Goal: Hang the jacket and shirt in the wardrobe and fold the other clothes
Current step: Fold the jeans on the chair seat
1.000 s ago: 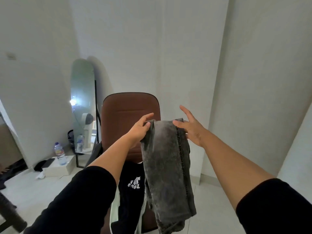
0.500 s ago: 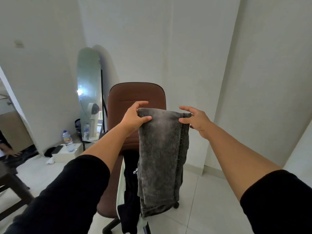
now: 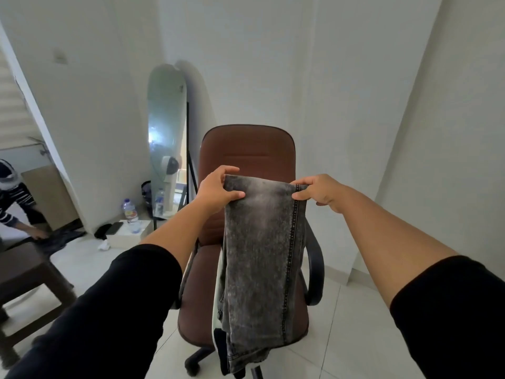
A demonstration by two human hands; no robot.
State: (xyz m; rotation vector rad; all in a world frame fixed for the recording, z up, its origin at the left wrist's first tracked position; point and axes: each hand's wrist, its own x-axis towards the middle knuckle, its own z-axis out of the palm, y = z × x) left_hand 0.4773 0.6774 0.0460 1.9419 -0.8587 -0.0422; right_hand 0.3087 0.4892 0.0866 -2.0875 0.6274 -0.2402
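From the head view, we see the grey jeans held up in the air in front of a brown office chair. They are folded over lengthwise, the fold at the top, and they hang straight down past the chair's seat, with the side seam running down their right edge.

Our left hand grips the top left corner of the jeans: the fingers curl over the fold from behind and the thumb presses flat on the front. Our right hand pinches the top right corner at the seam, fingers clamped on the denim between thumb and forefinger. Both arms reach forward, with black sleeves pushed up to the elbows.

Behind the lower part of the jeans, a dark garment with a pale edge hangs off the chair; we cannot tell what it is.

A tall mirror leans against the wall to the left of the chair. Near its foot a water bottle stands on a white box on the floor. A dark wooden counter sits at the left edge, and beyond it another person in a striped top bends over dark cloth.
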